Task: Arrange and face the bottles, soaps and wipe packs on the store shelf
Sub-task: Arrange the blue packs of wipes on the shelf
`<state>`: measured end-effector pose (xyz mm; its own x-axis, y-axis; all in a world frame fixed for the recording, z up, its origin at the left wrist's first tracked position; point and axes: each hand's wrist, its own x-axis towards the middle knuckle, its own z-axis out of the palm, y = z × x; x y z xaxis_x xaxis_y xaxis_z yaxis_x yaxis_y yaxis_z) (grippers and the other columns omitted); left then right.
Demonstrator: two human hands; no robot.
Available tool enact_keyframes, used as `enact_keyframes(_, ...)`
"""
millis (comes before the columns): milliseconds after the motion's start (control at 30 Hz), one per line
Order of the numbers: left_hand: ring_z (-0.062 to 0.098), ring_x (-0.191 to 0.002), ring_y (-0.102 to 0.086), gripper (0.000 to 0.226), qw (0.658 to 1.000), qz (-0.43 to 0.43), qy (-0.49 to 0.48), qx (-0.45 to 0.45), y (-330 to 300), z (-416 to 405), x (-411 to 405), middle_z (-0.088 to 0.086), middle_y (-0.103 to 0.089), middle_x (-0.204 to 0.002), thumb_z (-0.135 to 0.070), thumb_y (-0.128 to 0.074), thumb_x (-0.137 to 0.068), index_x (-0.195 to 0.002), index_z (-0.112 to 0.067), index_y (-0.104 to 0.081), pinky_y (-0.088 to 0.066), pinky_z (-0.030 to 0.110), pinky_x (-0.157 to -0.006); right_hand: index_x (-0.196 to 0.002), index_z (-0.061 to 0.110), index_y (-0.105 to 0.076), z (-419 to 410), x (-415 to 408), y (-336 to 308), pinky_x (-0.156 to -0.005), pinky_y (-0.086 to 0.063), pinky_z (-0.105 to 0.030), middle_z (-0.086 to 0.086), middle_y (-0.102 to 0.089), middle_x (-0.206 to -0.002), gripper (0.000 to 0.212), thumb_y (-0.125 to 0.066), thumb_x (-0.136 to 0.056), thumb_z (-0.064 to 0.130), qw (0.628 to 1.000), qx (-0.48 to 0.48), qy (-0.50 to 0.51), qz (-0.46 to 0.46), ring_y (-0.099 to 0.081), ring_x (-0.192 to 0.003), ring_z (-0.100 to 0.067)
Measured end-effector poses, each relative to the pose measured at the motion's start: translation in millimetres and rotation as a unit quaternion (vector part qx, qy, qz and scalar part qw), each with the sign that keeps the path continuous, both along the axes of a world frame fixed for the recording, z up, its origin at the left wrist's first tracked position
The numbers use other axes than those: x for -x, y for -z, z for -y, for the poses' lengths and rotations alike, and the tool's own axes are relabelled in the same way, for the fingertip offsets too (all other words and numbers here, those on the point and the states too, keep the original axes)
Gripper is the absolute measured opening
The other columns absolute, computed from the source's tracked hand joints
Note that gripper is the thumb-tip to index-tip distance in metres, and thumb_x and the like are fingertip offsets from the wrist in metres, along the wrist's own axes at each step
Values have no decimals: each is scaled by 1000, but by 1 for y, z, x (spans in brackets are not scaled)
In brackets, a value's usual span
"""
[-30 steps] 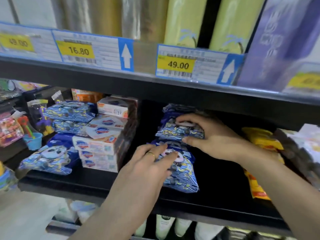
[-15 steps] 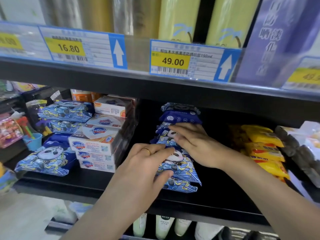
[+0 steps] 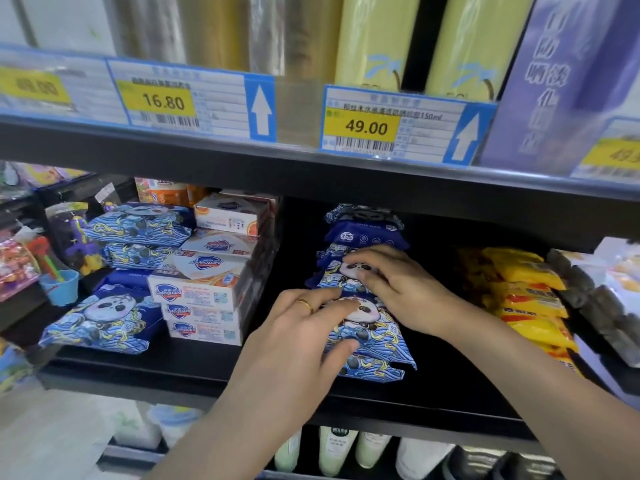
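Both hands are working the middle stack of panda wipe packs (image 3: 367, 327) on the black shelf (image 3: 207, 372). Right hand (image 3: 408, 289) is sliding forward off the rear packs, fingers now flat, pressing. Left hand (image 3: 304, 337) is gripping the front pack's edge. Stack is squaring up; soap boxes (image 3: 204, 292) are sitting untouched at left.

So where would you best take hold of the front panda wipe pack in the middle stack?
Probably by its two short side edges, coming from the open shelf front. The front panda wipe pack lies flat and soft atop another pack, its near edge overhanging. The left hand already grips its left edge, thumb underneath; the right hand rests behind.
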<state>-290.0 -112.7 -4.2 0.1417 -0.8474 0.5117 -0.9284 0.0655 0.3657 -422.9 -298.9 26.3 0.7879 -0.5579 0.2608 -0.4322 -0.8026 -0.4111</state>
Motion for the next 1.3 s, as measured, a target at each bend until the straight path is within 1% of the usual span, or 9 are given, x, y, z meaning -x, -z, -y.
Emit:
enact_keyframes(200, -3, -144, -18, 58, 1000, 14, 16, 19, -10, -17, -5, -25, -33, -155, -57, -55, -97, -151, -46, -38, -19, 12, -110, -141, 36, -55, -6, 1, -11, -111, -35, -31, 13, -53, -139, 38, -50, -104, 41, 997, 63, 28, -30, -45, -131, -15)
enact_keyframes(333, -3, -142, -25, 49, 999, 20, 2, 40, -17, -43, -31, -25, -39, -149, -55, -54, -97, -145, -46, -43, -23, 10, -108, -130, 35, -65, -29, -12, -26, -102, -33, -27, 14, -58, -130, 34, -54, -98, 40, 993, 114, 44, 7, -48, -126, -18)
enact_keyframes(467, -4, -136, -33, 46, 998, 6, -45, 44, -18, -77, -75, -27, -45, -140, -52, -49, -94, -139, -46, -50, -27, 6, -105, -119, 36, -69, -66, -52, -45, -99, -45, -30, 18, -62, -118, 26, -57, -96, 36, 991, 118, -16, 66, -57, -115, -8)
enact_keyframes(633, -6, -131, -38, 45, 991, -1, -130, 23, -6, -117, -139, -27, -51, -133, -46, -59, -89, -134, -43, -59, -18, -2, -103, -127, 37, -63, -105, -119, -63, -104, -44, -29, 18, -58, -129, 29, -52, -100, 42, 984, 134, -87, 74, -55, -121, -9)
enact_keyframes(700, -1, -130, -42, 47, 988, 5, -151, 17, -4, -129, -165, -25, -53, -133, -45, -63, -88, -135, -42, -59, -25, 6, -105, -133, 37, -59, -113, -149, -66, -108, -40, -25, 18, -54, -137, 33, -57, -99, 40, 986, 126, -102, 47, -51, -126, -7)
enact_keyframes(767, 4, -136, -39, 53, 987, 16, -159, -17, -1, -136, -189, -24, -48, -143, -44, -68, -92, -142, -44, -52, -30, 18, -108, -134, 39, -54, -119, -179, -70, -109, -43, -34, 17, -52, -140, 37, -58, -98, 43, 986, 121, -116, 22, -51, -127, -10)
enact_keyframes(933, 3, -151, -15, 78, 986, 38, -125, -107, 8, -140, -234, -24, -23, -162, -58, -67, -90, -157, -47, -27, -24, 27, -123, -144, 37, -47, -120, -240, -70, -109, -34, -25, 10, -44, -151, 51, -63, -97, 45, 985, 127, -107, -38, -43, -138, -14)
enact_keyframes(1067, 6, -152, -13, 80, 985, 86, -79, -124, 19, -130, -249, -22, -16, -165, -60, -66, -90, -158, -48, -24, -12, 26, -122, -150, 36, -40, -116, -272, -64, -115, -33, -33, 6, -36, -156, 61, -65, -95, 45, 986, 113, -96, -76, -35, -145, -16)
enact_keyframes(1300, 20, -134, -57, 72, 983, 128, -78, -103, 34, -121, -258, -7, -58, -147, -49, -82, -80, -146, -36, -55, -25, 18, -104, -152, 38, -34, -116, -288, -53, -115, -26, -42, 1, -43, -155, 60, -59, -98, 45, 980, 148, -44, -121, -39, -139, -25)
